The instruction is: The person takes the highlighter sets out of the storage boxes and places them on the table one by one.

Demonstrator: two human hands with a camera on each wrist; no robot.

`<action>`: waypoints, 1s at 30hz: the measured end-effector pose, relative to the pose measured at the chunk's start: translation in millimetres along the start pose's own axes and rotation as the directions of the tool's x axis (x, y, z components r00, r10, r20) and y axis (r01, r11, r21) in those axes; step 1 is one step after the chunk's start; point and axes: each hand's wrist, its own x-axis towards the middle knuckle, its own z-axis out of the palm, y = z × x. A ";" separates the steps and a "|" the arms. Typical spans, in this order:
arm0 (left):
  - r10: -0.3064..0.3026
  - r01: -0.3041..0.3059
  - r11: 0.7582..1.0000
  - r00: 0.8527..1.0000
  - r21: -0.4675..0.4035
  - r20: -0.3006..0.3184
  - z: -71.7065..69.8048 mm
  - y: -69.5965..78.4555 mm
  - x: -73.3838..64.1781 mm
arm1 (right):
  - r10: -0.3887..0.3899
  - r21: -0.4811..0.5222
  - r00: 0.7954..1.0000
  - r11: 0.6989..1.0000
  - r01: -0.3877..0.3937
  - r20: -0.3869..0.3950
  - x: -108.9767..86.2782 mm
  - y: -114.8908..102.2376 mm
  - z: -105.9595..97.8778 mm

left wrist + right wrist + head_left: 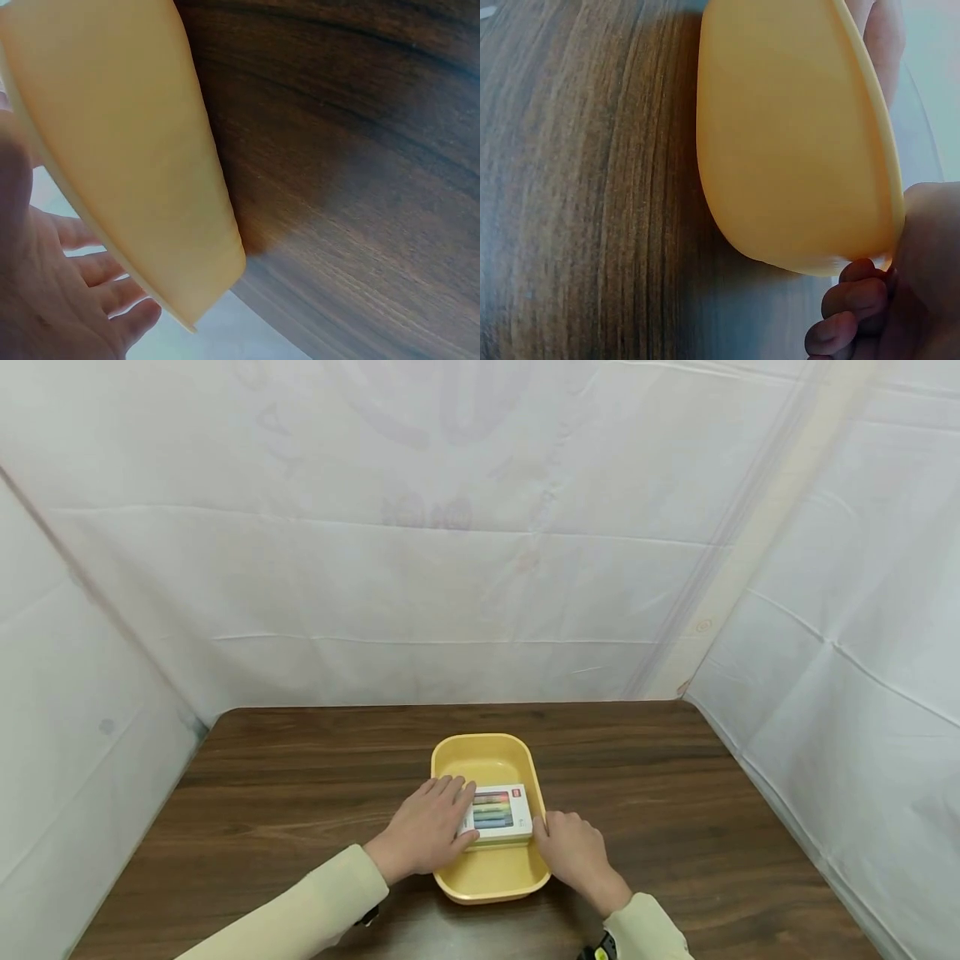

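Observation:
A yellow plastic tray (491, 887) with rounded corners stands on the dark wooden table. Inside it lies a white box of markers (521, 802), whose window shows coloured sticks. My left hand (425, 827) reaches over the tray's left rim and holds the box's left end, thumb on the near edge and fingers along the far one. The left wrist view hides the box behind the tray wall (127, 142). On the right side, my right hand (576, 852) grips the rim, thumb over it and fingers (855, 296) curled against the outside.
The wooden table (315, 760) spreads out on both sides of the tray. White sheeting (450, 577) hangs behind the table's far edge, and more white sheeting (840, 710) rises along the right side.

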 end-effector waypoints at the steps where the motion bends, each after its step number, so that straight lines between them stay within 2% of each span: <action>1: 0.002 -0.002 1.000 1.000 0.003 0.000 0.9 0.0 1.0 | 0.002 0.001 1.000 1.000 -0.002 0.001 -0.3 0.1 0.1; 13: 0.048 -0.048 0.999 0.999 0.017 0.005 4.0 4.6 11.3 | 0.002 0.024 1.000 1.000 -0.002 0.006 -2.0 -0.5 -1.7; 19: 0.069 -0.070 0.998 0.997 0.011 0.031 5.7 6.1 13.7 | 0.005 0.031 1.000 0.999 -0.006 0.021 -3.2 -0.5 -2.1; 25: 0.081 -0.081 0.996 0.997 0.035 0.019 6.5 5.7 16.4 | 0.002 0.038 1.000 0.999 -0.003 0.011 -1.8 0.6 -2.1; 30: 0.083 -0.084 0.996 0.996 0.021 0.032 7.2 4.5 16.6 | 0.002 0.041 1.000 0.999 -0.003 0.011 -1.4 -0.2 -1.2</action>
